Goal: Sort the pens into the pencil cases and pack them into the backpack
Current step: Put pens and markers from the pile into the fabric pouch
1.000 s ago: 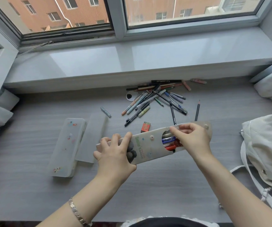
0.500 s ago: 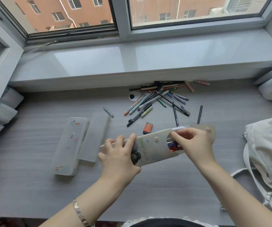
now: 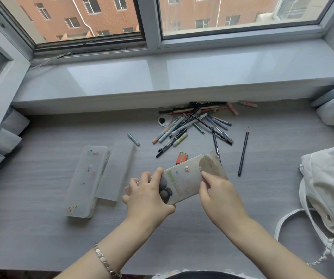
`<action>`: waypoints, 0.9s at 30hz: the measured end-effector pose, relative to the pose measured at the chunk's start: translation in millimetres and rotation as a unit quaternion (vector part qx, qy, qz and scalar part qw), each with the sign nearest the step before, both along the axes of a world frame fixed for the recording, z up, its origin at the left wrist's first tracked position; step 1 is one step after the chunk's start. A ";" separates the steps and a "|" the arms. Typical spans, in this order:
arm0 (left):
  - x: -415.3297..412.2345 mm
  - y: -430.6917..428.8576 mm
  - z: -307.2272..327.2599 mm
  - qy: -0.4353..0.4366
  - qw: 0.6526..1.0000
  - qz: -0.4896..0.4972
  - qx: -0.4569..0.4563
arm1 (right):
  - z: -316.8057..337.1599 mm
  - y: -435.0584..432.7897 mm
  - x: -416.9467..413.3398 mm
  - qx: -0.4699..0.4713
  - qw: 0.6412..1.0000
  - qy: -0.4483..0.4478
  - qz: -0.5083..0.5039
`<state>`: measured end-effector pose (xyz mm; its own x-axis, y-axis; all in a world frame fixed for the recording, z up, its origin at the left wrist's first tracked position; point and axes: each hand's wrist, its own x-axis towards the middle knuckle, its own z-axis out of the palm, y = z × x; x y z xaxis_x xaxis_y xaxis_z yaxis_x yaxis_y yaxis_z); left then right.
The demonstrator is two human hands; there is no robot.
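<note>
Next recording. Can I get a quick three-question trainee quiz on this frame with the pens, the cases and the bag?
1. True or false: the white fabric backpack lies on the person's left side.
2. What does the left hand grip? A) the flat translucent snap-button pencil pouch; B) a pair of scissors; C) a glass bottle.
3. Fill in: the right hand pinches the pouch at its ____ end.

Key: 1 false, it lies on the right. 2 A. 3 flap.
</note>
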<state>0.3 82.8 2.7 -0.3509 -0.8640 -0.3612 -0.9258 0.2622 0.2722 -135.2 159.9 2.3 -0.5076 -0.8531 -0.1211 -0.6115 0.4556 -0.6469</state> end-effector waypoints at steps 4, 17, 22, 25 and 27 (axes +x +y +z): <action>0.5 -0.1 -0.2 -0.010 1.000 -0.019 -0.023 | -2.6 0.4 -1.8 0.029 0.993 -0.102 -0.041; 2.7 -5.2 -8.7 0.020 0.999 -0.031 -0.008 | -4.2 3.6 -42.6 -0.051 0.954 -0.274 -0.107; -1.6 -4.5 -6.8 0.026 0.997 -0.049 -0.044 | -12.7 7.7 -21.8 -0.097 0.970 -0.212 -0.065; 1.0 -5.1 -5.6 -0.001 0.995 -0.073 -0.071 | -12.3 14.2 -12.9 -0.119 0.974 -0.191 -0.022; 4.3 -5.6 -4.9 -0.024 0.993 -0.094 -0.072 | -11.8 19.4 -15.7 -0.117 0.972 -0.203 0.032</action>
<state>4.5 77.2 -2.2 -0.4966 -0.8283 -0.2595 -0.8676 0.4651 0.1759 -150.9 179.4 -9.4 -0.4034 -0.9096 -0.0994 -0.3072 0.2370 -0.9217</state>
